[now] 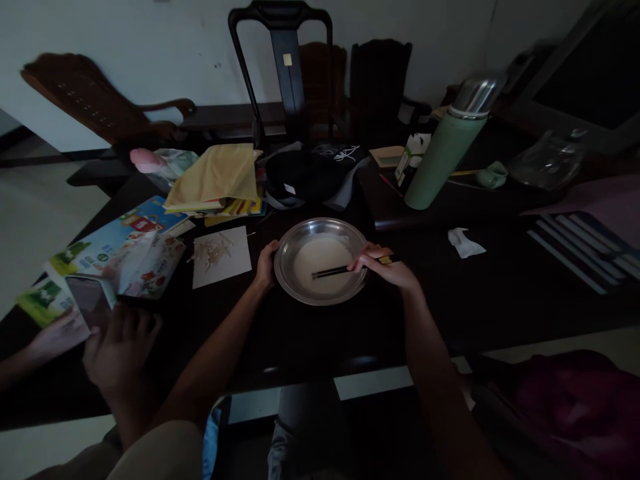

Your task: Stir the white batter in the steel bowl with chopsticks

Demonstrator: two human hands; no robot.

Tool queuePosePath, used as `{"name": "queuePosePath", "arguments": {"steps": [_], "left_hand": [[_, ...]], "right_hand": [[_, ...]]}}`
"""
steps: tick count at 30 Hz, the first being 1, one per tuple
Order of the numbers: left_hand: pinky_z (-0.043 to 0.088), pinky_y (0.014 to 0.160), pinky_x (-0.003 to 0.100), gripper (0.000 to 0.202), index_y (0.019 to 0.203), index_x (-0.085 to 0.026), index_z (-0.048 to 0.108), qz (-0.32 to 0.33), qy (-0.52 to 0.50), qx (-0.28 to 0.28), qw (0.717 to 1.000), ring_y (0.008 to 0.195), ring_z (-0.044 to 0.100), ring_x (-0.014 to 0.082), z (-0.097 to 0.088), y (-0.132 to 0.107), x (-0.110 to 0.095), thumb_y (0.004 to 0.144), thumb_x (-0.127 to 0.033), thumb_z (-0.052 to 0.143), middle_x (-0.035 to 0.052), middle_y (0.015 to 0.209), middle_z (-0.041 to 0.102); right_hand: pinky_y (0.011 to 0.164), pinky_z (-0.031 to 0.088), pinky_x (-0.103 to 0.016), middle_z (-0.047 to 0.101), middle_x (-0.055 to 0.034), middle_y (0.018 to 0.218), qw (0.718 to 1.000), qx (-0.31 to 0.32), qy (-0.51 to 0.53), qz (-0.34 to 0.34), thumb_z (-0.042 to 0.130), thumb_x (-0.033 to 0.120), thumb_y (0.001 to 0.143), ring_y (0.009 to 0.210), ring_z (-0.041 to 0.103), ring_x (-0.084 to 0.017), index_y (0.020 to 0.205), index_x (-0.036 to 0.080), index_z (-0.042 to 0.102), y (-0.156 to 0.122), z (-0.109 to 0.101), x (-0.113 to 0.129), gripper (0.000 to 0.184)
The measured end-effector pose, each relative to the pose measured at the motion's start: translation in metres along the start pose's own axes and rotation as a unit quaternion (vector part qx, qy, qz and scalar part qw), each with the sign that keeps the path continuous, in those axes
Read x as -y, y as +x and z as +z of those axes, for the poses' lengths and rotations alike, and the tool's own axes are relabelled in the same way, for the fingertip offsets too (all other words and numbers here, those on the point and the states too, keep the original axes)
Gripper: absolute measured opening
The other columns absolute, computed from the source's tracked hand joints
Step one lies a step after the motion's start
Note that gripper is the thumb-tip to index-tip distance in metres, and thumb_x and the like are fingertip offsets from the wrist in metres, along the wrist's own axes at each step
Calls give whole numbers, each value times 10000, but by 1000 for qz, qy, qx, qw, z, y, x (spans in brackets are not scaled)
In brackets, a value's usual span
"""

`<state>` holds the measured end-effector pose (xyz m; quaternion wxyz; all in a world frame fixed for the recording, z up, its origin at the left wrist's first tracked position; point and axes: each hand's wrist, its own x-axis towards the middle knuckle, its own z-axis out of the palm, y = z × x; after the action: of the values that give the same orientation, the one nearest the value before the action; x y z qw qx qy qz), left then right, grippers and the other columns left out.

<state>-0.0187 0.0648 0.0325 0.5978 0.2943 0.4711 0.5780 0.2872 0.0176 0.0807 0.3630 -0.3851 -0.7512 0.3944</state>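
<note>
A round metal basin (321,300) with a whitish liquid (320,257) in it stands on the dark table in front of me. My left hand (267,265) grips the basin's left rim, fingers closed over the edge. In my right hand (383,263) is a pair of dark chopsticks (333,271), held at a low slant over the basin's right rim. Their tips reach into the whitish liquid near the middle. Left of my left hand lies a white sheet of paper (235,267) with a small pile of thin sticks (213,249), perhaps cotton swabs.
At the left, another person's hands (117,347) hold a phone (93,300) beside a tissue pack (155,263) and a colourful box (120,230). Behind the basin lie a black bag (305,177) and envelopes (215,177). A tall green thermos (443,157) and crumpled tissue (466,243) are on the right.
</note>
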Motion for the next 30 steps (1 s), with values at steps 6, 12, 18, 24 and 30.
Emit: {"name": "queuePosePath", "arguments": {"steps": [6,12,18,24,30], "left_hand": [[324,477,223,261,565,-195,432,2,5,4,1000,476,386,87,0,0,0,696,-272,644,-47,536,419],[322,476,221,250,571,-195,436,-2,3,-2,1000,477,388,89,1,0,0,685,-282,641,-49,541,419],[310,474,223,255,552,-194,417,-1,4,1,1000,467,354,82,3,-3,-3,680,-257,628,-53,526,386],[301,469,220,263,549,-194,415,1,-1,-1,1000,464,355,83,3,-2,-2,683,-254,633,-52,523,385],[305,464,230,248,558,-197,435,2,6,0,1000,463,368,87,0,1,0,690,-265,633,-48,524,405]], "right_hand": [[968,428,-440,793,-4,840,991,-127,-28,28,509,615,939,908,659,-225,671,281,725,-9,-18,-6,479],[905,463,-396,785,-8,800,1000,6,24,-9,486,606,955,831,678,-202,661,271,728,-7,-10,3,507],[961,423,-427,802,0,914,994,-88,-56,7,482,647,936,942,658,-225,749,294,749,5,3,-5,481],[949,438,-415,776,-6,778,995,-91,4,31,517,588,947,834,689,-210,637,270,709,-18,-28,-3,484],[1011,414,-439,803,8,980,1000,-14,-28,-2,485,598,958,972,688,-222,775,291,751,8,11,-2,445]]}}
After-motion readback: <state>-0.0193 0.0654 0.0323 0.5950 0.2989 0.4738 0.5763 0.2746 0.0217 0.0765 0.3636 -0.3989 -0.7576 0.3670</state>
